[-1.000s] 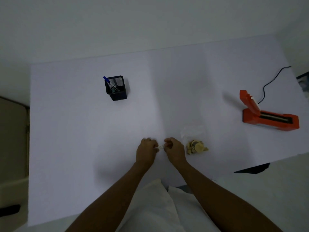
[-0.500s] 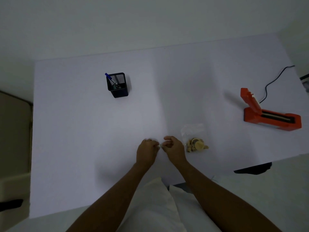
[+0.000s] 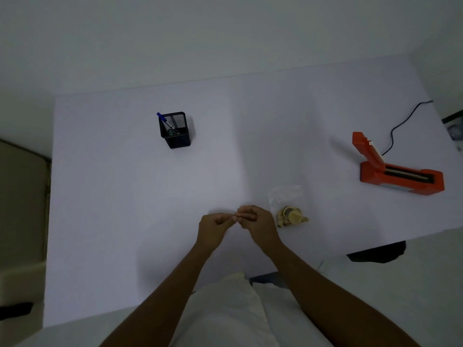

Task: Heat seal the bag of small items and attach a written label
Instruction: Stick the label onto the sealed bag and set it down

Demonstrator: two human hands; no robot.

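Clear bag (image 3: 285, 197) of tan bits (image 3: 292, 216) lies flat; orange sealer (image 3: 400, 177) stands open.

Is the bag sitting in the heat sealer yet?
No: the bag lies on the table beside the right hand, apart from the orange heat sealer, whose lid stands raised.

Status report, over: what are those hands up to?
Left hand and right hand pinch a tiny piece between them, unidentifiable. Bag lies untouched beside right hand. Nothing between it and open heat sealer.
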